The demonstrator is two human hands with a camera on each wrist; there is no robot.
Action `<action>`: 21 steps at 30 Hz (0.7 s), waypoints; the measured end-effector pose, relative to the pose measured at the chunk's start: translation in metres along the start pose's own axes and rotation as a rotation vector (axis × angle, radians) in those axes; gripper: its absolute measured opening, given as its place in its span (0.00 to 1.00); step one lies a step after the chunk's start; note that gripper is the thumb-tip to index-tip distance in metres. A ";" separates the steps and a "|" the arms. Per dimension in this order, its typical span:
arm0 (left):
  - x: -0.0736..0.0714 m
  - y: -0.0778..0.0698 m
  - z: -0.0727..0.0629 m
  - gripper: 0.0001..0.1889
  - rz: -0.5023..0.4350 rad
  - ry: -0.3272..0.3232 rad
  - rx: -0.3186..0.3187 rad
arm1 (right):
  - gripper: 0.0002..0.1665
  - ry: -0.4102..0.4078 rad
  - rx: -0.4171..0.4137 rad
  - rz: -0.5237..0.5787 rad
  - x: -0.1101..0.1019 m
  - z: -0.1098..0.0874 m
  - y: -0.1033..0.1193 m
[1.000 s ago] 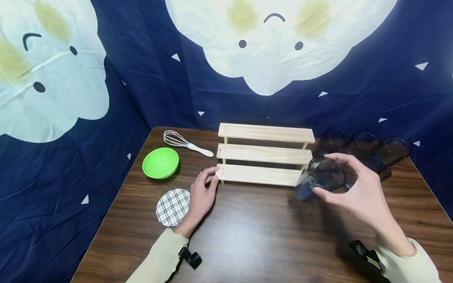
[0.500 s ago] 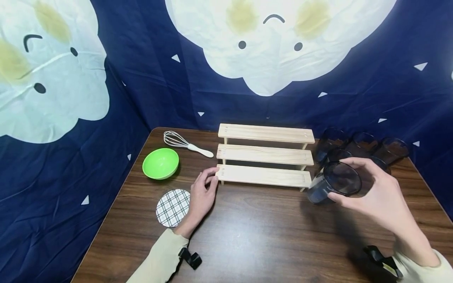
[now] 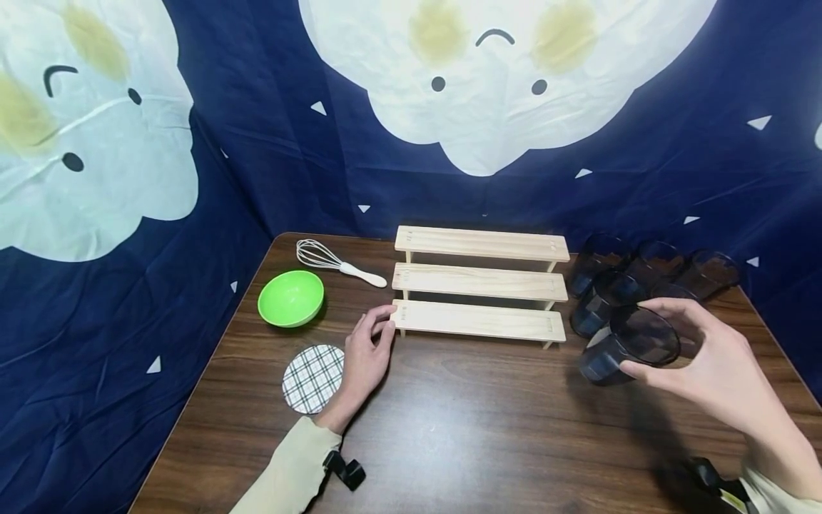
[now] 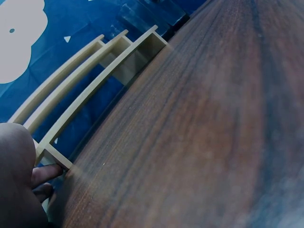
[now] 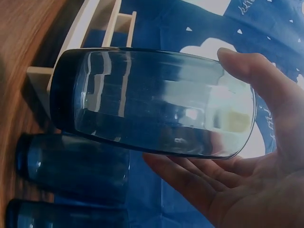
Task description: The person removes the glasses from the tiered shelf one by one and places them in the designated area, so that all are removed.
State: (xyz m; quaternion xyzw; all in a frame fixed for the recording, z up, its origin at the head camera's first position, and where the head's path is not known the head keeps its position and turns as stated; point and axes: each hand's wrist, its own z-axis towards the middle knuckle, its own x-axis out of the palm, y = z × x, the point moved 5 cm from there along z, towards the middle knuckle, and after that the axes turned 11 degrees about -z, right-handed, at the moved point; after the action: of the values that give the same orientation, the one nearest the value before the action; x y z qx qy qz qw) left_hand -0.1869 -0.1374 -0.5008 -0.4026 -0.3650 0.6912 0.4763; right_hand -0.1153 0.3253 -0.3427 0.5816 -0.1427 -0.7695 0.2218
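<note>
My right hand (image 3: 719,364) grips a blue-tinted drinking glass (image 3: 606,357) near its rim, thumb on one side and fingers on the other. The glass (image 5: 156,104) fills much of the right wrist view and looks see-through, with a thick dark base. It is tilted over the table, close to the right of a three-step wooden rack (image 3: 478,320). At the rack's left end, my left hand (image 3: 369,357) holds the lowest step between thumb and fingers. In the left wrist view the fingertips (image 4: 47,175) lie against the end leg.
Several similar dark blue glasses (image 3: 594,303) stand at the right back, partly hidden by the held glass and right hand. On the left are a green bowl (image 3: 291,300), a white whisk (image 3: 340,264) and a round checked coaster (image 3: 313,380). A navy cloth (image 3: 308,171) hangs behind the table.
My right hand has moved right and toward me with the glass, away from the rack's right end, uncovering the bottom step's end and a glass behind. The left hand has stayed put.
</note>
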 end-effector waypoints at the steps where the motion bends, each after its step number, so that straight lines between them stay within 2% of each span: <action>1: 0.000 0.000 0.000 0.13 -0.001 0.002 -0.009 | 0.50 0.001 0.008 0.000 -0.001 -0.001 -0.002; 7: 0.000 -0.007 0.000 0.14 0.006 0.006 -0.060 | 0.51 0.002 0.058 -0.015 -0.007 -0.008 -0.015; 14: 0.001 -0.007 0.001 0.14 -0.009 0.032 -0.138 | 0.49 0.003 0.113 -0.014 -0.010 -0.016 -0.034; 21: 0.000 -0.007 0.001 0.14 -0.017 0.028 -0.139 | 0.52 -0.010 0.176 -0.093 -0.008 -0.024 -0.051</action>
State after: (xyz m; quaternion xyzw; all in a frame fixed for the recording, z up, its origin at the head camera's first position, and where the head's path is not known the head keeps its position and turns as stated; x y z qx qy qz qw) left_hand -0.1849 -0.1357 -0.4943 -0.4411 -0.4087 0.6545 0.4582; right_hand -0.0999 0.3742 -0.3669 0.6011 -0.1837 -0.7662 0.1335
